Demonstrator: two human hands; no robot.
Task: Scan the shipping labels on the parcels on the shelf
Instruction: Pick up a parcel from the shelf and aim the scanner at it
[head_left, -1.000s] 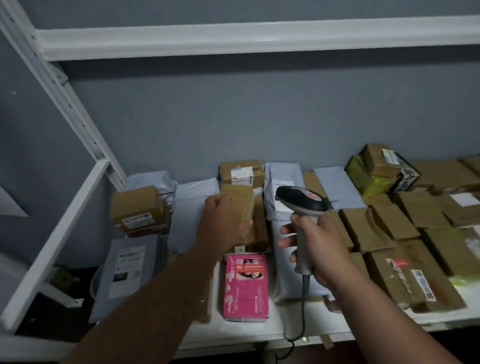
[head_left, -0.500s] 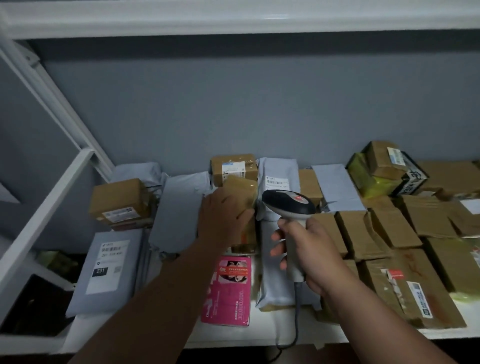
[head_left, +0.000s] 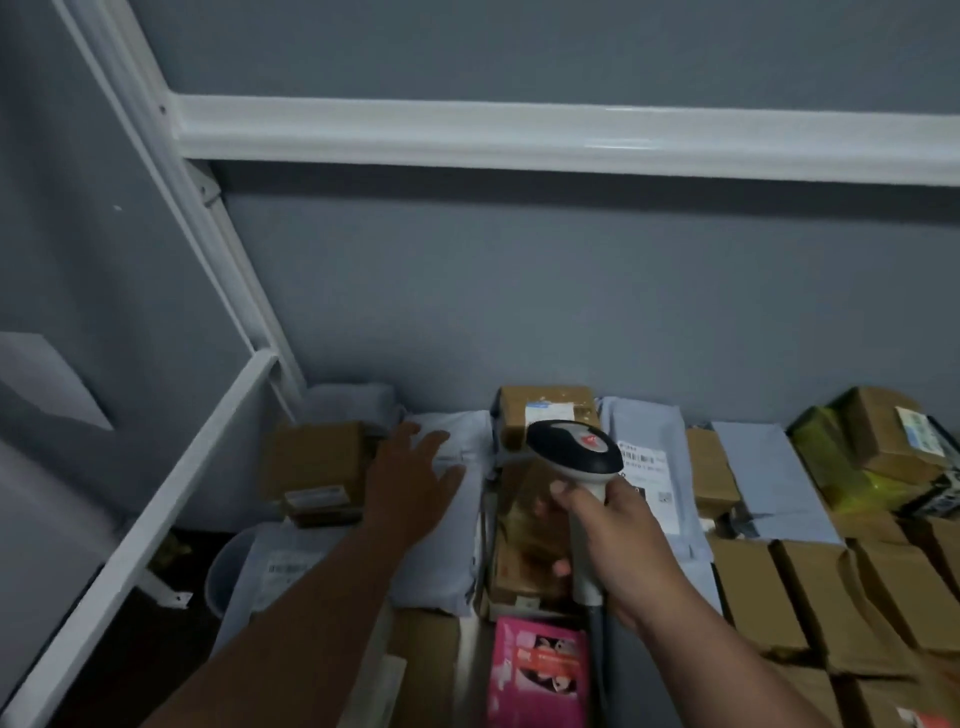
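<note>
1. The shelf is seen to be crowded with parcels from its left end to the right edge of the view, so most of the scanning is judged to be still ahead. Which labels have already been read cannot be told.
2. About ten brown flat mailers are counted at the right, though the row is cut off by the frame, so the count is a lower bound.
3. Four or five grey poly bags are counted along the back and at the left; only two of them show a label face up.
4. Three small cardboard boxes are made out: one at the back with a white label, one at the left, and one at the far right resting on a yellow-green bag.
5. One pink packet lies at the front edge.
6. One barcode scanner is grasped by its handle in the right hand, with its head over the middle parcels.
7. The left hand is spread flat, fingers straight, over a grey bag beside the left box; nothing is held in it. No scan beam can be seen on any label.
</note>
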